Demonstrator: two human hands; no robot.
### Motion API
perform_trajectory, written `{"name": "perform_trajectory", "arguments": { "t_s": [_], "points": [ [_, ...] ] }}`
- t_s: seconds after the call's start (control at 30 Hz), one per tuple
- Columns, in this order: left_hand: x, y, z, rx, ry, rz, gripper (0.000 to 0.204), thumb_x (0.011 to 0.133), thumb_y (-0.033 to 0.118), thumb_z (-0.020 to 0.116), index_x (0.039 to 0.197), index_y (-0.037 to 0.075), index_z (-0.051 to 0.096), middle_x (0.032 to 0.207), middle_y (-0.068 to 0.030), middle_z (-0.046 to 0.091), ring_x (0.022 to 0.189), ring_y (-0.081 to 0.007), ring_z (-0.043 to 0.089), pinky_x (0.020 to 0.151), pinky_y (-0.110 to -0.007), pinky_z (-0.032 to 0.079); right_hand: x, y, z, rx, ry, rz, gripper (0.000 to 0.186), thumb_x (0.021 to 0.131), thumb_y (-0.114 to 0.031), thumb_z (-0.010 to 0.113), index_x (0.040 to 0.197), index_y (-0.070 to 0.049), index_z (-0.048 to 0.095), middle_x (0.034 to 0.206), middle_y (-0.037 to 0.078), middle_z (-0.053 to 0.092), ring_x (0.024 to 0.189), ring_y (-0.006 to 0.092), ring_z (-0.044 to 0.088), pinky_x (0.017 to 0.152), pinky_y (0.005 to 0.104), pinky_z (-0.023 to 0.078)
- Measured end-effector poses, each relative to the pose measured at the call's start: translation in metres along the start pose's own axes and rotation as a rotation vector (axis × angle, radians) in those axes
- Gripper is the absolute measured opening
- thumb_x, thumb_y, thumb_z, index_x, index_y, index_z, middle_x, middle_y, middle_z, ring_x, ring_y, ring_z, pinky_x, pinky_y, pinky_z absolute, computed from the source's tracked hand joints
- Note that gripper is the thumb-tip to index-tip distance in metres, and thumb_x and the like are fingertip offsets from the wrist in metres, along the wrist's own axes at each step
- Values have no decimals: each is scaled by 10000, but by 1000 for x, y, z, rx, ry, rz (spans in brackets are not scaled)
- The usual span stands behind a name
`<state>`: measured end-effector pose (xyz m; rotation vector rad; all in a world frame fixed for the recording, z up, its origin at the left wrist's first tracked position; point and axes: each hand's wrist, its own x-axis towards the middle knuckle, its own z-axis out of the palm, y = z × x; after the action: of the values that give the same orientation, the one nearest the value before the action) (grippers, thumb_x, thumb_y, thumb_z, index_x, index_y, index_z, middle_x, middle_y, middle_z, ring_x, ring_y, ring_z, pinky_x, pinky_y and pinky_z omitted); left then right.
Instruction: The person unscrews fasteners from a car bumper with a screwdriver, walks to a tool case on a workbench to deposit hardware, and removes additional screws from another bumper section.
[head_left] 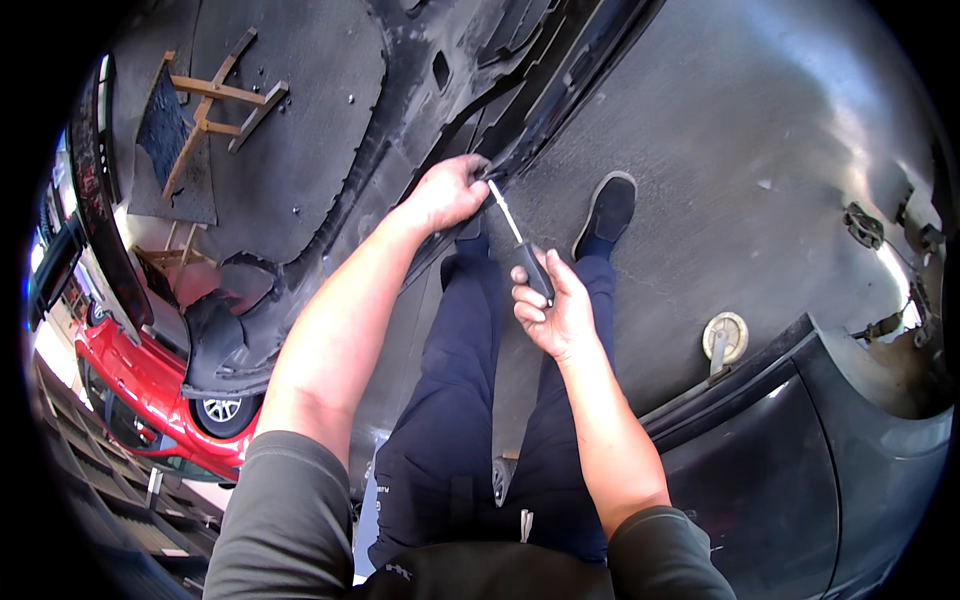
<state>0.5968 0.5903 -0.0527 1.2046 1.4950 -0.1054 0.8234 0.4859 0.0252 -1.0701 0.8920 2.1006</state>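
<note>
My right hand (548,305) is closed round the black handle of a screwdriver (532,262), whose silver shaft points up and left to the edge of a long black car body part (440,90). My left hand (455,190) is at that edge beside the screwdriver's tip, fingers curled together; what they pinch is too small and hidden to make out. The part runs diagonally from the lower left to the top, with dark, uneven moulded channels along it.
Wooden stands (225,95) are at upper left, a red car (160,415) at lower left. A dark car panel (750,470) with a white caster wheel (724,340) beside it lies at lower right. My legs and shoes (610,205) are on the grey floor (730,180) below my hands.
</note>
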Motion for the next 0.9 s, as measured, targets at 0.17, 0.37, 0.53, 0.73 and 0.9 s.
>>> {"name": "perform_trajectory", "arguments": {
  "t_s": [0.17,0.37,0.53,0.73,0.9],
  "points": [
    [-2,12,2,23,2,-16,400,847,196,592,1199,26,677,1085,-228,723,1066,-363,696,956,-420,525,1,8,9,-1769,295,-1004,470,967,-137,637,1434,-123,585,852,148,654,704,296,639,630,396,526],
    [-7,8,-6,64,14,-38,392,853,184,592,1196,14,674,1123,-235,713,1089,-376,686,977,-428,522,-11,20,38,-103,145,-35,420,1025,-179,606,1438,-169,525,892,56,598,597,74,416,486,200,340],
    [-4,24,-5,85,10,-32,385,861,207,602,1189,20,679,1118,-226,717,1103,-379,679,987,-428,515,0,15,13,-188,10,15,430,1023,-185,610,1444,-181,519,874,31,593,594,105,445,501,242,368],
    [-11,22,-16,138,-23,-31,389,867,226,602,1190,23,679,1159,-225,705,1126,-374,670,991,-429,515,-14,16,24,20,99,48,596,1037,-190,610,1585,-156,379,878,38,595,614,100,444,539,240,406],
    [-4,24,-11,133,-31,-1,382,870,216,605,1194,27,676,1136,-225,711,1115,-373,675,983,-430,518,-2,21,-2,-1056,157,-459,461,1013,-169,622,1464,-109,549,915,70,653,754,182,601,679,331,506]
  ]
}}
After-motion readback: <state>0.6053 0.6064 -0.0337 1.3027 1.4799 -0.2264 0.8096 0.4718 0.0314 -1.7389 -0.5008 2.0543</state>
